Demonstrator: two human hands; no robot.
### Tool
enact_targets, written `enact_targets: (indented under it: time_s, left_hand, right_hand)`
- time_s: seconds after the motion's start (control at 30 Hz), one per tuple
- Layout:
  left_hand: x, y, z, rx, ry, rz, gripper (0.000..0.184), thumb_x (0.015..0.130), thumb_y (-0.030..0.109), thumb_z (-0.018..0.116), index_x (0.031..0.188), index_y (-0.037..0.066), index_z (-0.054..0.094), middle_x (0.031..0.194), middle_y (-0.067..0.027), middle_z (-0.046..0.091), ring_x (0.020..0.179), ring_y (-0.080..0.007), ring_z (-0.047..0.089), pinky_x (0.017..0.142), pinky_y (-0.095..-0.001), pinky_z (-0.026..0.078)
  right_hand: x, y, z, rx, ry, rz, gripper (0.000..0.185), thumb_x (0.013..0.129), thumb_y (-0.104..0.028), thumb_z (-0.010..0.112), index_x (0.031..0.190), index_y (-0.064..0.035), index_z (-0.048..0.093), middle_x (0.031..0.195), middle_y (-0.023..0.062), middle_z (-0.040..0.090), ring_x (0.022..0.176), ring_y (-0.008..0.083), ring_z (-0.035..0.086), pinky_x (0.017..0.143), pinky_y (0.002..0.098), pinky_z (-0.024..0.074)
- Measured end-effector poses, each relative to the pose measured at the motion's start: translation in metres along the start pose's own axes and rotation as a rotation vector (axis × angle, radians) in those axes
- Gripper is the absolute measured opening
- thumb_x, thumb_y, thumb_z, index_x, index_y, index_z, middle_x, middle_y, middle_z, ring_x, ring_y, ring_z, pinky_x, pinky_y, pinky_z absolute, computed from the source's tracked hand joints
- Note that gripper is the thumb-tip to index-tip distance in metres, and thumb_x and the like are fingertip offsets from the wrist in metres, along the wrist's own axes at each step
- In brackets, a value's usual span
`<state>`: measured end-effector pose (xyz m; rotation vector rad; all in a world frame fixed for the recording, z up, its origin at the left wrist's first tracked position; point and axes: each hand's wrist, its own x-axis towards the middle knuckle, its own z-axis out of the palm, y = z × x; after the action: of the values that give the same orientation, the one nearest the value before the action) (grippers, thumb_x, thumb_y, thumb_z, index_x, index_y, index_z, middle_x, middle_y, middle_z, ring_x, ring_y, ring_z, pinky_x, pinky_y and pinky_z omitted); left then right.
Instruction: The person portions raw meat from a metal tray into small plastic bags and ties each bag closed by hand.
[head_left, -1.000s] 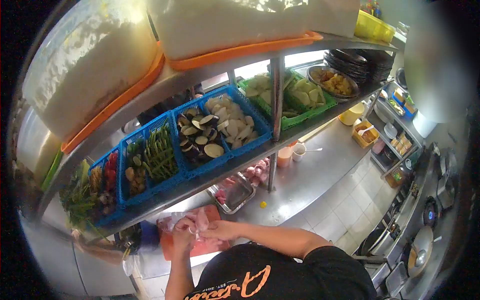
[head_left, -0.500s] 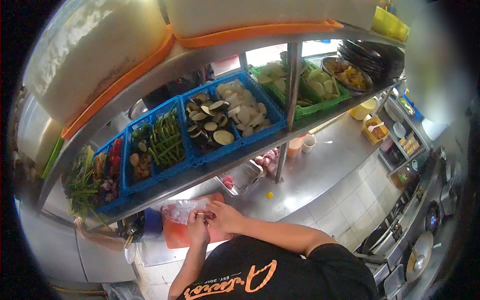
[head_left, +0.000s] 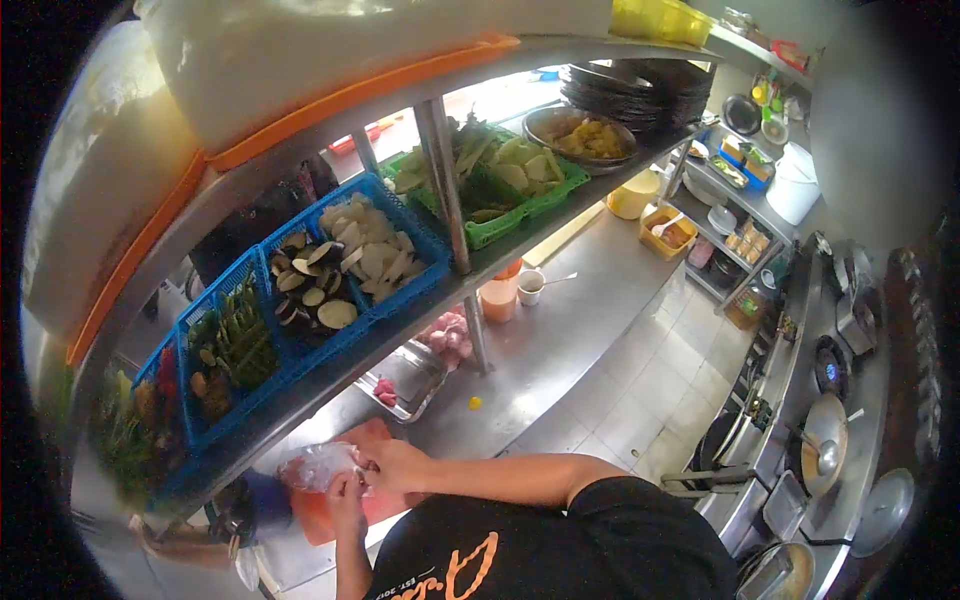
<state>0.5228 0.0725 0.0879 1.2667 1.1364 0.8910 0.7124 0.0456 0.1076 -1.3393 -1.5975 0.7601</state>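
A clear plastic bag (head_left: pixel 315 467) lies over the red cutting board (head_left: pixel 385 507), its gathered end between my two hands. My left hand (head_left: pixel 347 492) pinches that end from below, fingers closed. Right beside it, my right hand (head_left: pixel 393 466) also has its fingers bent closed on the bag's end. What is inside the bag cannot be made out. Behind the board, a metal tray (head_left: pixel 415 378) holds some pink-red pieces (head_left: pixel 385 391).
Above the counter (head_left: pixel 545 345), a shelf carries blue baskets (head_left: pixel 400 305) of cut vegetables, a green basket (head_left: pixel 485 235) and a metal bowl (head_left: pixel 600 155). A steel post (head_left: pixel 440 180) rises there. An orange container (head_left: pixel 500 297) and white cup (head_left: pixel 531 288) stand behind. Stoves with a wok (head_left: pixel 822 435) line the right.
My view has turned to the right, so the shelf and board sit further left and more of the stove side shows. Both hands stay on the bag's end.
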Motion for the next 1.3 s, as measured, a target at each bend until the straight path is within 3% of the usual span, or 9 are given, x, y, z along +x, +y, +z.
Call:
enact_targets:
  time_s: [0.1, 0.3, 0.47, 0.67, 0.77, 0.87, 0.93, 1.03, 1.3]
  left_hand:
    - [-0.007, 0.015, 0.005, 0.416, -0.04, 0.206, 0.015, 0.089, 0.007, 0.061, 0.077, -0.001, 0.066, 0.084, -0.0044, 0.062, 0.075, -0.0106, 0.055, 0.066, -0.0258, 0.045]
    - [-0.008, 0.01, 0.027, -0.181, 0.198, -0.13, 0.008, 0.089, 0.008, 0.056, 0.087, 0.003, 0.061, 0.083, -0.0018, 0.059, 0.074, -0.0099, 0.055, 0.067, -0.0255, 0.045]
    - [-0.002, 0.011, 0.02, -0.163, 0.15, 0.017, 0.007, 0.089, 0.008, 0.053, 0.093, 0.004, 0.059, 0.085, -0.001, 0.058, 0.073, -0.0088, 0.054, 0.064, -0.0248, 0.045]
    - [-0.007, 0.018, 0.025, -0.174, 0.08, -0.123, 0.017, 0.089, 0.007, 0.053, 0.104, 0.001, 0.061, 0.087, -0.0029, 0.061, 0.071, -0.0118, 0.055, 0.062, -0.0261, 0.046]
    - [-0.013, 0.027, 0.017, -0.164, -0.126, -0.216, 0.022, 0.089, 0.008, 0.055, 0.108, -0.001, 0.062, 0.09, -0.0045, 0.064, 0.074, -0.0139, 0.059, 0.066, -0.0268, 0.048]
    - [-0.015, 0.026, 0.015, -0.024, -0.243, -0.218, 0.022, 0.093, 0.011, 0.056, 0.109, -0.002, 0.064, 0.095, -0.006, 0.066, 0.085, -0.0153, 0.062, 0.079, -0.029, 0.051]
    - [-0.011, 0.011, 0.006, 0.099, -0.347, -0.114, 0.024, 0.099, 0.015, 0.053, 0.113, -0.001, 0.063, 0.1, -0.0071, 0.067, 0.096, -0.0154, 0.062, 0.088, -0.0291, 0.049]
    - [-0.014, 0.025, -0.001, 0.157, -0.39, 0.051, 0.021, 0.1, 0.014, 0.05, 0.111, 0.0, 0.062, 0.101, -0.0053, 0.066, 0.094, -0.0138, 0.062, 0.088, -0.0293, 0.049]
    - [-0.023, 0.013, -0.009, -0.016, -0.385, -0.101, 0.017, 0.099, 0.019, 0.057, 0.102, 0.004, 0.064, 0.092, -0.003, 0.064, 0.086, -0.0118, 0.058, 0.079, -0.029, 0.047]
  right_hand:
    - [-0.003, -0.008, -0.007, -0.127, -0.075, 0.033, 0.02, 0.078, -0.022, 0.065, 0.082, -0.0029, 0.064, 0.081, 0.0161, 0.066, 0.075, 0.0347, 0.066, 0.067, 0.0457, 0.0505]
    - [-0.009, -0.018, -0.011, -0.084, 0.038, -0.106, 0.022, 0.083, -0.024, 0.063, 0.092, -0.005, 0.068, 0.088, 0.0158, 0.067, 0.078, 0.035, 0.066, 0.069, 0.0441, 0.0519]
    - [-0.01, -0.008, -0.013, 0.212, -0.239, -0.179, 0.024, 0.088, -0.027, 0.061, 0.101, -0.0073, 0.067, 0.09, 0.0158, 0.068, 0.079, 0.0356, 0.067, 0.069, 0.0432, 0.0523]
    - [-0.001, -0.002, -0.002, -0.004, -0.284, -0.005, 0.031, 0.091, -0.03, 0.062, 0.109, -0.0054, 0.065, 0.087, 0.0159, 0.068, 0.076, 0.0321, 0.067, 0.072, 0.0406, 0.053]
    - [0.007, 0.014, 0.0, 0.366, -0.028, -0.009, 0.027, 0.093, -0.025, 0.06, 0.11, -0.0049, 0.066, 0.086, 0.0101, 0.069, 0.075, 0.025, 0.067, 0.071, 0.0384, 0.0538]
    - [0.035, 0.023, -0.01, 0.189, 0.134, -0.144, 0.022, 0.095, -0.021, 0.058, 0.103, -0.0038, 0.068, 0.082, 0.0111, 0.068, 0.073, 0.0204, 0.066, 0.067, 0.0357, 0.052]
    - [0.054, 0.004, -0.032, 0.041, 0.108, 0.116, 0.021, 0.095, -0.02, 0.058, 0.098, -0.002, 0.068, 0.078, 0.0138, 0.066, 0.072, 0.0197, 0.064, 0.066, 0.035, 0.0495]
    - [0.059, 0.008, -0.022, 0.041, 0.243, -0.096, 0.02, 0.095, -0.019, 0.059, 0.096, -0.0006, 0.067, 0.072, 0.0162, 0.063, 0.064, 0.0197, 0.061, 0.061, 0.0358, 0.0474]
    - [0.066, 0.027, -0.016, 0.311, 0.083, 0.246, 0.024, 0.099, -0.024, 0.058, 0.096, -0.0016, 0.065, 0.064, -0.0007, 0.056, 0.053, 0.0065, 0.051, 0.049, 0.0251, 0.0392]
